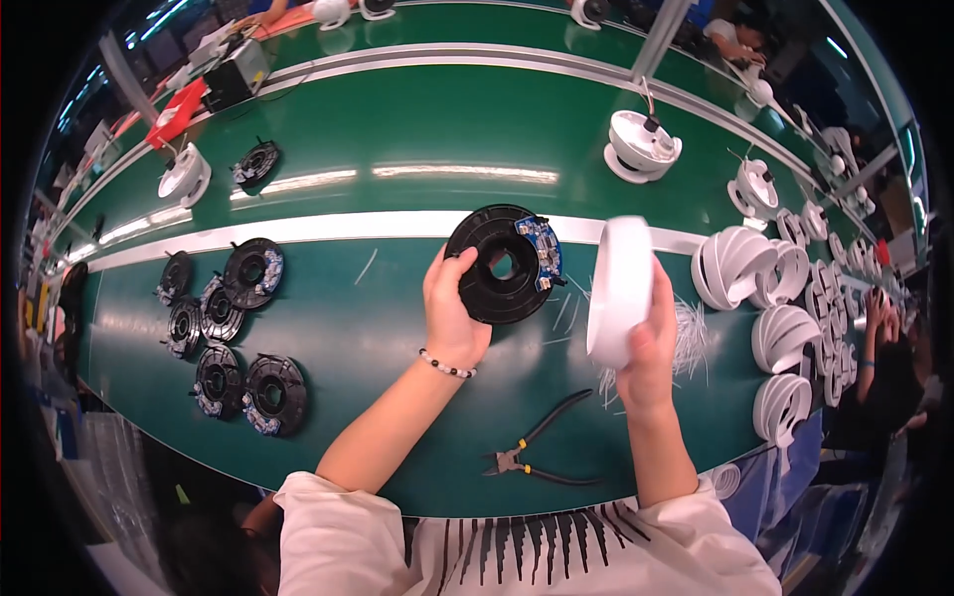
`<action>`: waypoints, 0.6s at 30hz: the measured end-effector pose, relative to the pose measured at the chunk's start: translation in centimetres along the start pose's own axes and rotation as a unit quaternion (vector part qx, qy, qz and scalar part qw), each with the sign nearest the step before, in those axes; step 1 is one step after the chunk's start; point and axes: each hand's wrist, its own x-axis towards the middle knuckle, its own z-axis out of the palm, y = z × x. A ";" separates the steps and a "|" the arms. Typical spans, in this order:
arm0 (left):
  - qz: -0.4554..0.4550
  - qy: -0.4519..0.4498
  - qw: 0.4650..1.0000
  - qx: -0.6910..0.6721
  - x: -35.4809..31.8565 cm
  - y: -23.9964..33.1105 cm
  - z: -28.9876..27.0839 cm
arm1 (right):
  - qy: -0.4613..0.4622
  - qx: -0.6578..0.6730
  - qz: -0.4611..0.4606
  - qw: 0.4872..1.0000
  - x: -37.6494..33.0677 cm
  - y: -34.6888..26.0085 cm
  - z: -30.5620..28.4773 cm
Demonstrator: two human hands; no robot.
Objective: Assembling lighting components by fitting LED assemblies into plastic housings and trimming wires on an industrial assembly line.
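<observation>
My left hand (pixel 452 307) is closed on a black plastic disc (pixel 484 294) with a round hole in its middle. A blue circuit board (pixel 544 254) is fitted along the disc's right edge. To the right, my right hand (pixel 649 348) grips a white plastic ring (pixel 618 293), held upright and nearly edge-on. Disc and ring are apart, both raised over the green table. Below them lie cutting pliers (pixel 512 460) with dark handles, jaws spread. Behind the right hand is a pile of thin clear strips (pixel 691 338), partly hidden.
Several black discs with boards (pixel 275 394) lie at the left. Stacks of white rings (pixel 782 409) line the right side. White domed housings (pixel 642 147) stand on the far shelf, near a red bin (pixel 177 111). Other people (pixel 737 42) work at the back and right.
</observation>
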 end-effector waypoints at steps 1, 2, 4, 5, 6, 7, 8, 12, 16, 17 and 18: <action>-0.008 0.001 1.000 0.001 -0.2 -0.1 -0.1 | 0.024 0.041 0.045 0.998 0.0 -0.3 0.1; -0.006 -0.002 1.000 0.006 -0.5 -0.1 0.1 | 0.046 0.082 0.088 0.992 0.0 -0.8 0.1; -0.007 -0.001 1.000 -0.002 -0.8 0.1 0.5 | 0.056 0.164 0.094 0.980 0.4 -1.0 -0.2; -0.017 0.006 1.000 -0.014 -1.0 0.2 0.6 | 0.059 0.212 0.125 0.967 0.4 -1.0 -0.3; -0.027 0.014 0.999 -0.026 -1.2 0.3 0.7 | 0.062 0.260 0.156 0.951 0.4 -1.1 -0.5; -0.046 0.020 0.998 -0.038 -1.3 0.5 0.9 | 0.059 0.260 0.166 0.949 0.4 -1.3 -0.4; -0.049 0.024 0.998 -0.036 -1.5 0.6 1.1 | 0.063 0.261 0.169 0.948 0.4 -1.3 -0.4; -0.078 0.039 0.995 -0.043 -1.6 0.7 1.6 | 0.070 0.290 0.176 0.938 0.6 -1.4 -0.4; -0.110 0.025 0.991 -0.076 -1.6 0.8 1.8 | 0.062 0.292 0.167 0.940 0.8 -1.9 -0.2; -0.111 0.026 0.991 -0.076 -1.6 0.8 1.8 | 0.061 0.296 0.163 0.939 0.8 -1.8 -0.2; -0.108 0.039 0.991 -0.069 -1.5 0.7 1.7 | 0.063 0.295 0.163 0.939 0.9 -1.7 -0.1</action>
